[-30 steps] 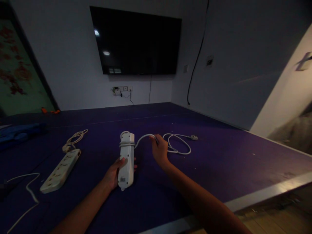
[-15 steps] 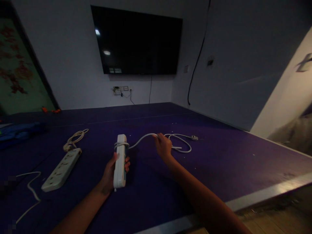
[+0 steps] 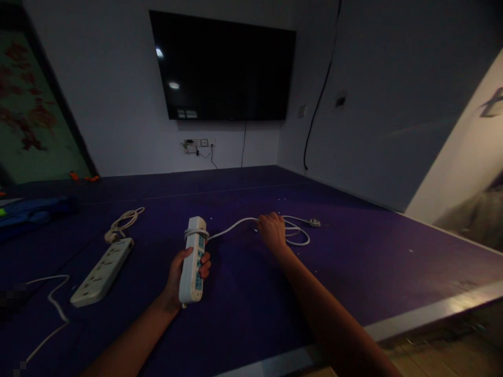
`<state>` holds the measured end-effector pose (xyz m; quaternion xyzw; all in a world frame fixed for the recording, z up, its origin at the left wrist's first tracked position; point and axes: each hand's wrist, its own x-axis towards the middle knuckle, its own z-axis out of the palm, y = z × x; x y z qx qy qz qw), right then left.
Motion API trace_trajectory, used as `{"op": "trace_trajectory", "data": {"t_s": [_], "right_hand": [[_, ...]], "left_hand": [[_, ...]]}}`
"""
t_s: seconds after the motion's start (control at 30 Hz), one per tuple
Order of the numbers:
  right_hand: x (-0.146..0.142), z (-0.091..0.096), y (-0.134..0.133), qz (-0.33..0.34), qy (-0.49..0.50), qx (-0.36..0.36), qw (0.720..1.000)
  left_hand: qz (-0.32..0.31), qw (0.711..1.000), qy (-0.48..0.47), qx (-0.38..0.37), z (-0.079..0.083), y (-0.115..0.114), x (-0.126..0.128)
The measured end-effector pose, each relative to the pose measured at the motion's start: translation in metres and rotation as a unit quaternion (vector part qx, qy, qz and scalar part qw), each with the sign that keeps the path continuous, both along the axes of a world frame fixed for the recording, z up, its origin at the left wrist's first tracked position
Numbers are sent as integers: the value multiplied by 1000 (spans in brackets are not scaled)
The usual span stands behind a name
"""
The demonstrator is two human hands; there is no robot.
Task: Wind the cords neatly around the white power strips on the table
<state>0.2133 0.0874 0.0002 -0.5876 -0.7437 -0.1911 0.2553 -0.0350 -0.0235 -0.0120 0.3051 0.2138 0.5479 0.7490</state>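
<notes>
My left hand (image 3: pixel 181 272) grips a white power strip (image 3: pixel 192 261), held tilted on its side above the dark blue table (image 3: pixel 353 262), sockets facing right. Its white cord (image 3: pixel 230 226) is wound a couple of turns round the strip's far end and runs right to my right hand (image 3: pixel 271 230). That hand is closed on the cord just above the table, by the loose loops (image 3: pixel 296 235) that end in a plug (image 3: pixel 313 222).
A second white power strip (image 3: pixel 102 272) lies flat to the left with its coiled cord (image 3: pixel 122 222) behind it. Another white cable (image 3: pixel 51 303) trails at the far left. A blue object (image 3: pixel 31 212) sits at the left edge. A dark television (image 3: pixel 222 65) hangs on the wall.
My left hand has turned the strip from back-up onto its side, sockets now showing. My right hand has slid along the cord to the right and lowered toward the table.
</notes>
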Motion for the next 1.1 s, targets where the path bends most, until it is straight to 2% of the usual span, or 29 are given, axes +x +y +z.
{"op": "trace_trajectory", "data": {"t_s": [0.17, 0.3, 0.4, 0.5, 0.63, 0.73, 0.9, 1.1], "right_hand": [[11, -5, 5, -75, 50, 65, 994], [11, -15, 7, -113, 26, 25, 993], [1, -17, 4, -67, -3, 0, 998], [-19, -14, -8, 38, -27, 8, 999], [-50, -9, -31, 210, -43, 30, 976], [-67, -7, -44, 289, -46, 27, 956], [-74, -3, -49, 284, -71, -15, 956], [-65, 3, -52, 256, -29, 20, 966]], "left_hand": [[-45, 997, 48, 34, -6, -1, 7], [-73, 990, 102, 62, -13, 0, 9], [-55, 991, 104, 60, -15, 1, 7], [-20, 994, 93, 44, -13, 2, 5], [-8, 995, 96, 26, -9, 0, 5], [8, 995, 100, 21, -7, -3, 8], [-22, 995, 94, 21, -5, -3, 8], [-51, 997, 52, 7, -5, 2, -1]]}}
